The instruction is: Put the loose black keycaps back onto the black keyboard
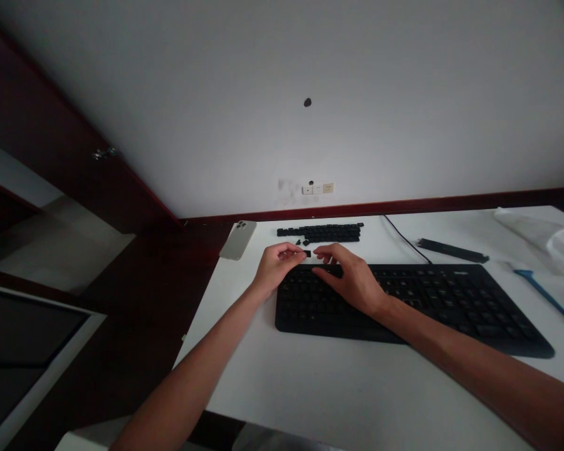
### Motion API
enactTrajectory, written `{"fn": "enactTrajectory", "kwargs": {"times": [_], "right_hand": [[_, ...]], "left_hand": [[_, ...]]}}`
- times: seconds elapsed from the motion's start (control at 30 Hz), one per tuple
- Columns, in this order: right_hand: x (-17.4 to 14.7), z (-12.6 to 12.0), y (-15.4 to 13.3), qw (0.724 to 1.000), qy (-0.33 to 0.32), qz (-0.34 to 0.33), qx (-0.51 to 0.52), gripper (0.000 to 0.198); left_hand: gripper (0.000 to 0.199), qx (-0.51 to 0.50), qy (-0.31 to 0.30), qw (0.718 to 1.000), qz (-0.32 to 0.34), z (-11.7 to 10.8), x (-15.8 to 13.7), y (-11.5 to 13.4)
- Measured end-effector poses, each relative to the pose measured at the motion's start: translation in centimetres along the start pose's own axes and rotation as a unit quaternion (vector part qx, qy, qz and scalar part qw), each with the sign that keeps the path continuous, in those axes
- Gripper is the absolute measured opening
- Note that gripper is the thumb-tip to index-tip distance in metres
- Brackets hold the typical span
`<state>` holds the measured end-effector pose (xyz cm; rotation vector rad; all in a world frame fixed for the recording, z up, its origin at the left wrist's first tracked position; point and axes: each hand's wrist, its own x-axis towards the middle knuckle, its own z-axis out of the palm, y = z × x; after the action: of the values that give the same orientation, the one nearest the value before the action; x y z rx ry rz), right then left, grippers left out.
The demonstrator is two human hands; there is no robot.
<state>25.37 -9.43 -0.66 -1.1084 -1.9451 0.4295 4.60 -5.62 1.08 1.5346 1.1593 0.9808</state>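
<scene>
My left hand (pixel 281 264) pinches a small black keycap (pixel 308 254) between thumb and fingertips, just above the far left edge of a black keyboard (pixel 432 338). Close to the keycap's right side, my right hand (pixel 350 275) hovers over the keyboard with thumb and fingers apart and nothing between them. Behind both hands, rows of loose black keycaps (pixel 333 233) are lined up on the white table. A couple of single black pieces (pixel 305 242) lie just in front of those rows. Part of the keyboard's left half is hidden under my right hand.
A phone (pixel 239 240) lies at the white table's (pixel 263 369) far left corner. To the right are a long black bar (pixel 452 250), a blue tool (pixel 548 297) and a white plastic bag (pixel 545 241). A thin cable (pixel 404 238) runs back from the keyboard. The wall stands behind.
</scene>
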Motion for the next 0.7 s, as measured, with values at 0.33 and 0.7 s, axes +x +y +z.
{"fn": "enactTrajectory", "kwargs": {"times": [0.33,0.7], "right_hand": [[-0.2,-0.07,-0.36,0.999,0.016,-0.029,0.028,0.021],[0.1,-0.9,-0.96,0.995,-0.01,-0.096,0.039,0.019]], "left_hand": [[0.027,-0.045,-0.038,0.997,-0.043,0.59,-0.84,0.44],[0.022,-0.047,-0.061,0.996,-0.04,0.77,-1.18,0.75]]}}
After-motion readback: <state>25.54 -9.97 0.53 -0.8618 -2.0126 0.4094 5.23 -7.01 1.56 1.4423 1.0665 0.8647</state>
